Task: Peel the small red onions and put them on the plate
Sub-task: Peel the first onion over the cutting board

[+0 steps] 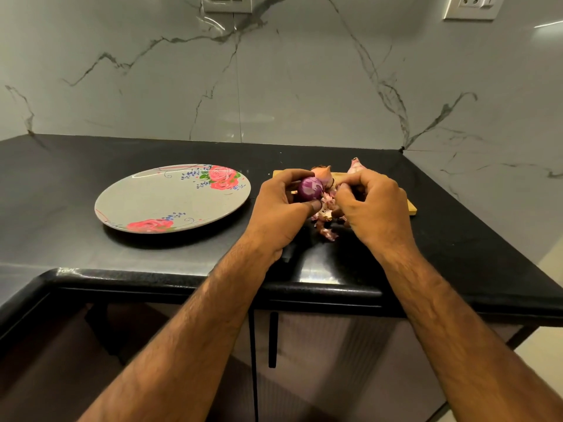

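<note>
So the left hand has its thumb and fingers curled round a small, round, glossy purple onion, mostly peeled, and holds it just above the near-left end of a pale wooden cutting board. The right hand is just beside it. Its fingertips are curled in and bunched together against a strip of pinkish papery skin hanging off the onion's right side. Honestly can't tell if they're actually pinching it or only touching it.

Below and between the hands there's a little heap of torn pink-and-white peel scraps, spilling off the board onto the glossy black stone countertop. Behind the hands, at the far side of the board, sit two onions with skin on: an orange-brown one with a pointy tip and a paler pinkish one to its right.

The round grey plate with red rose prints is well to the left of the board, nothing on it. Behind the counter is a grey marble-look wall with dark veins, with white wall sockets up top.
</note>
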